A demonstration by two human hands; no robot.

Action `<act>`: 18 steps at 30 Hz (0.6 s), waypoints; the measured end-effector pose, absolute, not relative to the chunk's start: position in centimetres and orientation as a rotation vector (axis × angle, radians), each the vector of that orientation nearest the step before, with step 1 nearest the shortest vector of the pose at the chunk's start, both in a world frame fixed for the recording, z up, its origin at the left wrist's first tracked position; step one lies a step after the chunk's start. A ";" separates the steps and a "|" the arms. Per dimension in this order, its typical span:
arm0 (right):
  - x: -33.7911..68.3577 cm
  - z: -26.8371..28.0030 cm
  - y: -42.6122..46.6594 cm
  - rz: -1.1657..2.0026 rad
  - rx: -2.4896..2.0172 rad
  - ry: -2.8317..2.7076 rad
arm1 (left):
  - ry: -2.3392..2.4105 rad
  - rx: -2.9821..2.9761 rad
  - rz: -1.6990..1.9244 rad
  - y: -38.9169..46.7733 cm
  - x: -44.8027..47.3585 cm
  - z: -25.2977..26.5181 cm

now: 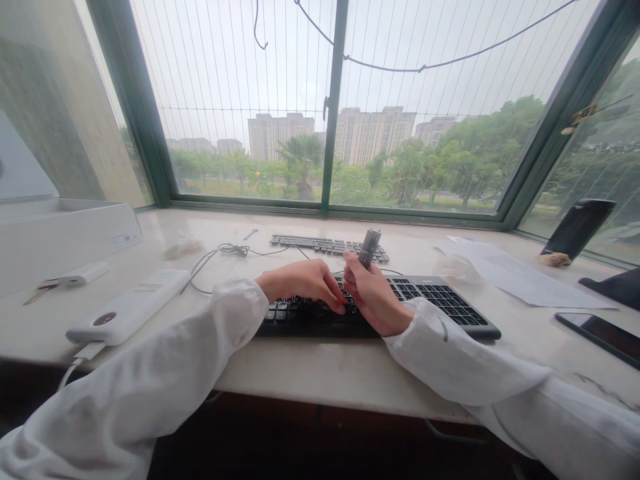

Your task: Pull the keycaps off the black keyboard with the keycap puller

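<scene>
Snugly curled, right fingers (352, 284) hold a dark-grey object (369, 249).

Office-like desk (300, 367) by window (329, 133): keyboard (443, 303), papers (525, 277), phone (607, 337).

white box (95, 240) far left on tabletop (320, 373), power bank (133, 307) near it, white cable (91, 351) plugged in. right side: paper (525, 273), phone (607, 337) lying flat, dark slab (580, 230) tilted up near window frame (329, 153). trees (480, 150), buildings (373, 130) outside.
</scene>
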State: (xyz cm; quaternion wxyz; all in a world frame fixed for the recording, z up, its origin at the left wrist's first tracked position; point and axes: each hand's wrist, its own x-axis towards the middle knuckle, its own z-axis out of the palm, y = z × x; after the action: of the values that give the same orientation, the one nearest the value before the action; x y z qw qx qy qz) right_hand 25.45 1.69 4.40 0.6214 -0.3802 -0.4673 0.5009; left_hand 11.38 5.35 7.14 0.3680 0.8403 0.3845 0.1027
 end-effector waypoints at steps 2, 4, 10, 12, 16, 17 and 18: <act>25.4 4.4 1.5 1.129 -0.868 -1.127 | 0.983 2.146 0.277 5.3 11.4 7.1; 25.4 4.3 1.1 1.072 -0.847 -1.234 | 0.963 2.140 0.295 5.4 11.4 7.0; 25.5 4.3 0.5 1.025 -0.771 -1.410 | 0.865 2.209 0.301 6.1 11.3 6.5; 25.5 4.3 0.4 1.048 -0.749 -1.416 | 0.819 2.236 0.338 6.3 11.4 6.3; 25.4 4.1 0.1 0.948 -0.742 -1.578 | 0.706 2.269 0.428 6.4 11.6 5.9; 25.4 4.0 0.0 0.914 -0.749 -1.603 | 0.695 2.278 0.432 6.4 11.6 5.9; 25.3 3.9 -0.1 0.881 -0.758 -1.622 | 0.692 2.289 0.432 6.4 11.6 5.9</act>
State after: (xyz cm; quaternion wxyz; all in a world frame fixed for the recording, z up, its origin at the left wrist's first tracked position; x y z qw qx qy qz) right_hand 25.35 -0.10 3.91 0.5421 -0.3190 -0.6831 0.3710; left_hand 11.65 6.39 5.90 0.3484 0.8829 0.2669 0.1668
